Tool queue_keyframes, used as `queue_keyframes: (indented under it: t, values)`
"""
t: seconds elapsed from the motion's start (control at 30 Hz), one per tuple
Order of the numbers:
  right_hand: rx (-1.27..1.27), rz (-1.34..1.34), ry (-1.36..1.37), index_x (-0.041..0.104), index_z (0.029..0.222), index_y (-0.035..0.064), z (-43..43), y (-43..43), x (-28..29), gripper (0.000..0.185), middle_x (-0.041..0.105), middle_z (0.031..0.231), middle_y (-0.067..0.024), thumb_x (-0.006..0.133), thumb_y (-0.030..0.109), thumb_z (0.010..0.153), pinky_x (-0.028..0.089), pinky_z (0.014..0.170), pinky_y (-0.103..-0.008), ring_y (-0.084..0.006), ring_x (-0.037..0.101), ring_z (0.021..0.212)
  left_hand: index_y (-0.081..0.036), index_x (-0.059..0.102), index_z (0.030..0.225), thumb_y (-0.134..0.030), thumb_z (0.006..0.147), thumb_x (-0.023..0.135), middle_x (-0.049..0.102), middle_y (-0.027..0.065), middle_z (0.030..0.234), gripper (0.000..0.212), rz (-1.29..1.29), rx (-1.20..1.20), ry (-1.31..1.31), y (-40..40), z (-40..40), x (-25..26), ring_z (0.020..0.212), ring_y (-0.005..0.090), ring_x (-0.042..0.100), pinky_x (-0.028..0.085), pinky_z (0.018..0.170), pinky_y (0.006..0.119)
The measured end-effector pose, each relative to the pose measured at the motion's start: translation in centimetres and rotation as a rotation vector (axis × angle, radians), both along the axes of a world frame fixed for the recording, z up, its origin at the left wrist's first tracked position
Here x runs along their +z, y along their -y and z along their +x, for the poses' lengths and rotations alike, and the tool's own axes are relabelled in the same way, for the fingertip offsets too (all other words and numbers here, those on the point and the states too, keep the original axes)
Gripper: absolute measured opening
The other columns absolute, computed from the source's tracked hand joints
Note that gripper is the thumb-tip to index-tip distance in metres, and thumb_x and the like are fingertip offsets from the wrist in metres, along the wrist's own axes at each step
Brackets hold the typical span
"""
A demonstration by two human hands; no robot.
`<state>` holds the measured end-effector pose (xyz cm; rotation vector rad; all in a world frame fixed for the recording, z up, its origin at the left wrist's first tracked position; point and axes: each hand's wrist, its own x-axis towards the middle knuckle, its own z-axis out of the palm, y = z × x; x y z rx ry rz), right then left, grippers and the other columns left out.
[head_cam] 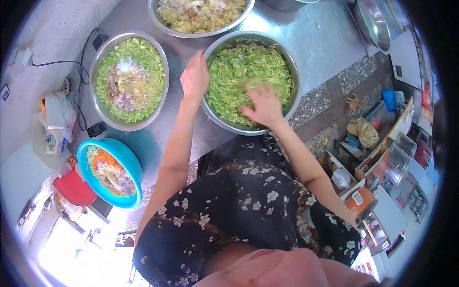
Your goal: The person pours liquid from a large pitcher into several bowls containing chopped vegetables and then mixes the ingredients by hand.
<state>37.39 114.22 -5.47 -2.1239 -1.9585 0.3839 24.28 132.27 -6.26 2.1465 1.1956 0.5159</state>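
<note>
A round stainless-steel bowl (pixel 298 82) of finely shredded green vegetable (pixel 229 79) stands at the table edge before me. My left hand (pixel 195 79) holds its left rim, fingers stretched along the metal. Over the shreds is my right hand (pixel 263 106), blurred by motion, with thumb and fingers spread; its fingertips touch the greens. To the left, a second steel bowl (pixel 94 77) contains chopped green vegetable topped with white, brown and yellowish seasonings and chopped pinkish pieces. A third steel bowl (pixel 152 18), cut off at the top, contains a yellowish shredded mix with similar toppings.
A turquoise plastic basin (pixel 138 172) with orange and pale shreds tilts near the table's left end. A black cable (pixel 80 104) runs along the wall by the steel table (pixel 322 43). Shelves with an orange container (pixel 360 202) stand at right, across the patterned floor (pixel 313 107).
</note>
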Motion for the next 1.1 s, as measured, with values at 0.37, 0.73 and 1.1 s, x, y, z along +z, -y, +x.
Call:
queue_keyframes:
  t: [0.37, 0.73, 1.1]
  values:
    - [-0.077, -0.074, -0.034, 0.042, 0.133, 0.0127, -0.3, 0.6, -0.6, 0.073, 0.032, 0.141, -0.0205, 0.06, 0.047, 0.071, 0.027, 0.103, -0.0561, -0.0446, 0.03, 0.127, -0.006, 0.05, 0.119, -0.018, 0.092, 0.044, 0.06, 0.0196, 0.102, 0.029, 0.054, 0.101, -0.033, 2.1, -0.4, -0.2, 0.086, 0.0392, 0.059, 0.047, 0.071, 0.048]
    - [-0.148, -0.118, -0.062, 0.043, 0.132, 0.0108, 0.0, 0.0, -1.5, 0.075, 0.033, 0.138, -0.024, 0.06, 0.052, 0.071, 0.026, 0.101, -0.0602, -0.0421, 0.033, 0.126, -0.004, 0.047, 0.124, -0.019, 0.094, 0.039, 0.058, 0.0206, 0.108, 0.034, -0.003, 0.137, -0.16, 1.7, -0.5, 0.6, 0.095, 0.0387, 0.057, 0.046, 0.077, 0.044]
    - [-0.148, -0.214, -0.007, 0.052, 0.123, 0.012, 1.2, 0.1, 0.2, 0.066, 0.032, 0.139, -0.0251, 0.052, 0.058, 0.076, 0.027, 0.099, -0.0618, -0.0461, 0.031, 0.126, -0.005, 0.048, 0.121, -0.019, 0.093, 0.041, 0.058, 0.0206, 0.1, 0.032, 0.08, 0.092, -0.129, 1.2, -0.5, 0.2, 0.085, 0.0398, 0.058, 0.047, 0.07, 0.046]
